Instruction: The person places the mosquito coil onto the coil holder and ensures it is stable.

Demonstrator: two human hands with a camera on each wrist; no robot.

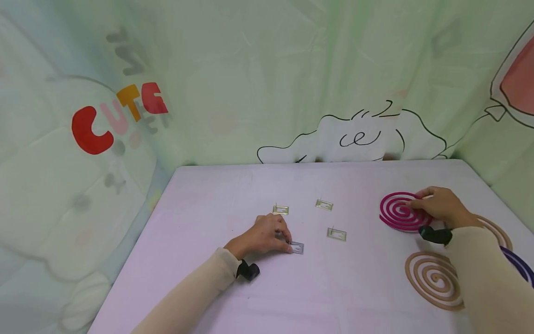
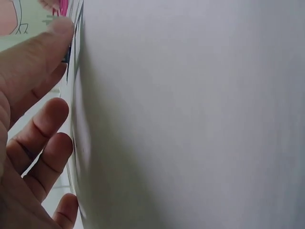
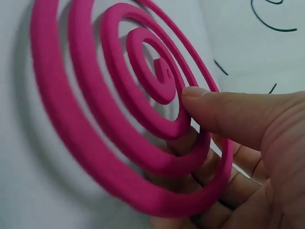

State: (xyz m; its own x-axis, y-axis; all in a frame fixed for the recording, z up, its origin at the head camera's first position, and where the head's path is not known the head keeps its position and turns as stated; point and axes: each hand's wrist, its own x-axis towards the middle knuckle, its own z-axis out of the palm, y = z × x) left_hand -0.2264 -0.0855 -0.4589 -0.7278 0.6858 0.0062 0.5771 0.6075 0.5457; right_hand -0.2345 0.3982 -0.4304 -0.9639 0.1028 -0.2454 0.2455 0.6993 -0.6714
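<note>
A pink mosquito coil [image 1: 396, 215] is lifted just above the table on the right, and my right hand [image 1: 444, 206] grips its edge. In the right wrist view, the thumb lies on the upper face of the coil [image 3: 126, 143], with the other fingers beneath it. Near the table's middle, my left hand [image 1: 264, 235] pinches the left end of a small metal coil stand [image 1: 298, 247] lying flat. Only the fingers and thumb of the left hand [image 2: 40, 109] show clearly in the left wrist view, where they hide most of the stand.
Several similar metal stands, including one [image 1: 281, 210] behind my left hand, one [image 1: 324, 204] farther back and one [image 1: 336, 234] to the right, lie with small upright prongs. A tan coil [image 1: 417, 273] sits partly under my right forearm; a dark blue coil [image 1: 519, 263] shows beyond it.
</note>
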